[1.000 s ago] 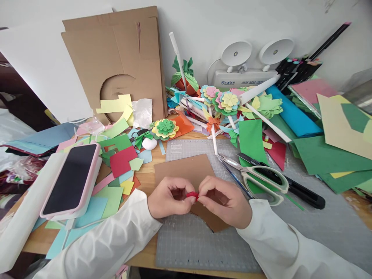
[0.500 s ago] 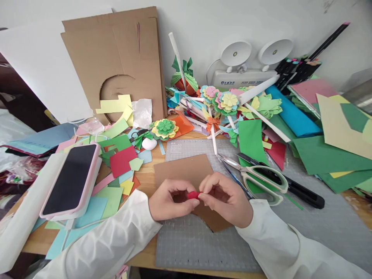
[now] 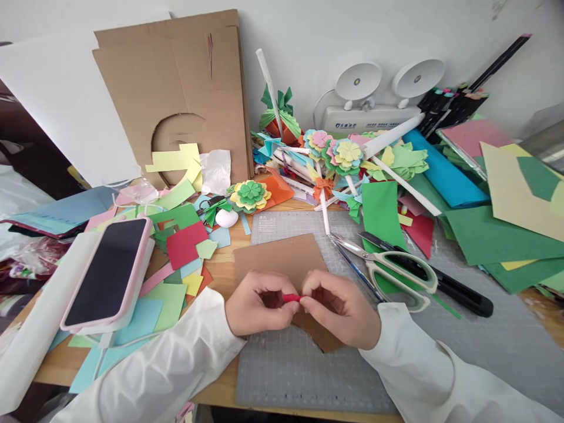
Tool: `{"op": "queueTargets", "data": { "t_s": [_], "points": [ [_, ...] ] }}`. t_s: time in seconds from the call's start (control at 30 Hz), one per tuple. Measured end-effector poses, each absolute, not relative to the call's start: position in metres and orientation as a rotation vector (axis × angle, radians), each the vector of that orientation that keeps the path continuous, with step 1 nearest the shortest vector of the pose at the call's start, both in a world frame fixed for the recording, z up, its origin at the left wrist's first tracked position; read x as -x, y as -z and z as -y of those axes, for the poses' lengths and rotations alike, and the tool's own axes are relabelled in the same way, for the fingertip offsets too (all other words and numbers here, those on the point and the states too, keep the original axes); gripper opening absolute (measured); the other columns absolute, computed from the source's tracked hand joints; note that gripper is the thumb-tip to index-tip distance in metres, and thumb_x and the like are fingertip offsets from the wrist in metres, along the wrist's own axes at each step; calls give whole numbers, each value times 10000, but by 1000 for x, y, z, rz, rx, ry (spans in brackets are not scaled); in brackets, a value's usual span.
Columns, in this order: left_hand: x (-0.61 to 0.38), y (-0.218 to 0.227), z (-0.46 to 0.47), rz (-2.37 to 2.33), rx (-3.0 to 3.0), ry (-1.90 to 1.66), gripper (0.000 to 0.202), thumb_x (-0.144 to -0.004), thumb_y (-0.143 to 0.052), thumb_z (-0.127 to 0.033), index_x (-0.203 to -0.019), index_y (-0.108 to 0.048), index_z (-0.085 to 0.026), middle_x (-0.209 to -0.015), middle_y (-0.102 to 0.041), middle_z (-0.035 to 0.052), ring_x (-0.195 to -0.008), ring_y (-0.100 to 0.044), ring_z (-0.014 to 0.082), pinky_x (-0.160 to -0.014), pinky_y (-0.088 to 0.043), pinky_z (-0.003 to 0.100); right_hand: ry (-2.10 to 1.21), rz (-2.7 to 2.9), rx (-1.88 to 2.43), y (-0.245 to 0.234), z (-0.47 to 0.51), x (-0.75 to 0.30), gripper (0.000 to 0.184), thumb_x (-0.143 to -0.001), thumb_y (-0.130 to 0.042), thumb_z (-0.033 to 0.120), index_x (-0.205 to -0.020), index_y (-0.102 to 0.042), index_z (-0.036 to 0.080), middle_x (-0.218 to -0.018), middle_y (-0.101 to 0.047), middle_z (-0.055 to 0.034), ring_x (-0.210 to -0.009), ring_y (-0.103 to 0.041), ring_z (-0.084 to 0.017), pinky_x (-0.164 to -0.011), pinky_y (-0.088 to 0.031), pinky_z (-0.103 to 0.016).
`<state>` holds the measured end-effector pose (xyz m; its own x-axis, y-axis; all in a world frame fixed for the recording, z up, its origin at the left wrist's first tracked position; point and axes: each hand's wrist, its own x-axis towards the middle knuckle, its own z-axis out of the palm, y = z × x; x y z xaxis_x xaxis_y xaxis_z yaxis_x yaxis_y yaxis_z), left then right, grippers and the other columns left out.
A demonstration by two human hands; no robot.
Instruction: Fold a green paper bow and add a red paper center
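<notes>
Between my two hands is a small red piece of paper (image 3: 290, 298), narrow and apparently folded or rolled. My left hand (image 3: 259, 302) pinches its left side between thumb and forefinger. At the other end, the thumb and fingertips of my right hand (image 3: 341, 305) close on its tip. Both hands are just above a piece of brown cardboard (image 3: 277, 252), which lies on a grey cutting mat (image 3: 282, 370). Right of my right hand, scissors (image 3: 370, 258) with pale handles rest across a black utility knife (image 3: 462, 291). My fingers partly hide the red paper.
A phone (image 3: 108, 273) in a pink case and scattered paper scraps (image 3: 187, 244) are at left. Paper flowers (image 3: 251, 195) and white sticks pile up behind. Cardboard sheets (image 3: 176, 70) lean on the wall. Green paper sheets (image 3: 506, 235) lie at right.
My right hand has shifted slightly left and its fingers have drawn closer together at the tip of the red paper. Less of the red paper shows now. My left hand barely moves.
</notes>
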<state>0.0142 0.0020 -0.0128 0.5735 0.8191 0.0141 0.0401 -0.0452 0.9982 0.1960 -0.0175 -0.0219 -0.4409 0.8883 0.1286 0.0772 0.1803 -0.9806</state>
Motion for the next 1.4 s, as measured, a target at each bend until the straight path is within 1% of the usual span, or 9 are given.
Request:
{"op": "queueTargets", "data": {
  "t_s": [0.2,0.37,0.5,0.63,0.73,0.93,1.13,1.27,1.4],
  "points": [
    [-15,15,-3,-807,-1389,-792,139,-731,-649,-201,-648,-608,-97,-564,-567,20,-480,-458,78,-446,-364,187,-1452,1602,921,22,16,-194,161,-819,-530,200,-674,-460,198,-595,-466,29,-516,-407,-106,-471,-322,-240],
    [-16,15,-4,-806,-1364,-860,102,-762,-642,-193,-729,-623,-98,-646,-621,45,-552,-519,93,-512,-418,191,-1511,1537,949,24,16,-192,188,-846,-546,239,-673,-493,190,-602,-499,25,-520,-417,-99,-479,-327,-234],
    [-16,14,-3,-781,-1409,-809,104,-780,-614,-184,-727,-612,-95,-631,-593,36,-548,-499,90,-512,-406,192,-1480,1533,952,24,16,-192,170,-842,-541,235,-686,-486,195,-625,-487,24,-549,-436,-108,-494,-346,-239],
    [-16,15,-2,-820,-1498,-735,112,-767,-608,-179,-694,-595,-94,-590,-543,20,-505,-430,81,-466,-341,194,-1422,1543,957,20,14,-193,124,-830,-537,194,-711,-501,191,-671,-512,10,-603,-480,-117,-545,-391,-248],
    [-15,16,-3,-850,-1526,-771,154,-801,-594,-215,-694,-585,-104,-614,-559,31,-533,-450,92,-491,-351,205,-1469,1497,957,19,14,-192,114,-816,-555,186,-714,-504,187,-654,-516,17,-579,-479,-102,-533,-404,-233],
    [-14,15,-7,-794,-1599,-805,218,-874,-547,-281,-739,-595,-116,-659,-600,43,-585,-498,104,-541,-395,207,-1630,1330,934,22,14,-192,180,-849,-580,311,-751,-488,190,-666,-553,15,-492,-485,-77,-420,-389,-196],
    [-14,11,-4,-746,-1754,-840,303,-896,-503,-264,-647,-595,-118,-574,-586,44,-538,-505,105,-510,-400,210,-1575,1366,871,20,15,-191,181,-869,-565,336,-786,-504,188,-669,-503,25,-533,-474,-80,-466,-424,-208],
    [-14,11,-3,-733,-1818,-840,302,-891,-503,-275,-650,-600,-122,-559,-578,37,-499,-475,94,-471,-378,203,-1439,1452,899,16,16,-189,138,-868,-553,281,-770,-519,191,-654,-496,27,-520,-465,-84,-477,-423,-218],
    [-13,13,-2,-713,-1859,-841,282,-872,-491,-246,-628,-572,-131,-555,-564,36,-491,-463,98,-473,-367,213,-1319,1562,900,16,17,-190,83,-854,-536,192,-771,-535,194,-693,-541,3,-607,-527,-114,-544,-450,-233]
  ]
}}
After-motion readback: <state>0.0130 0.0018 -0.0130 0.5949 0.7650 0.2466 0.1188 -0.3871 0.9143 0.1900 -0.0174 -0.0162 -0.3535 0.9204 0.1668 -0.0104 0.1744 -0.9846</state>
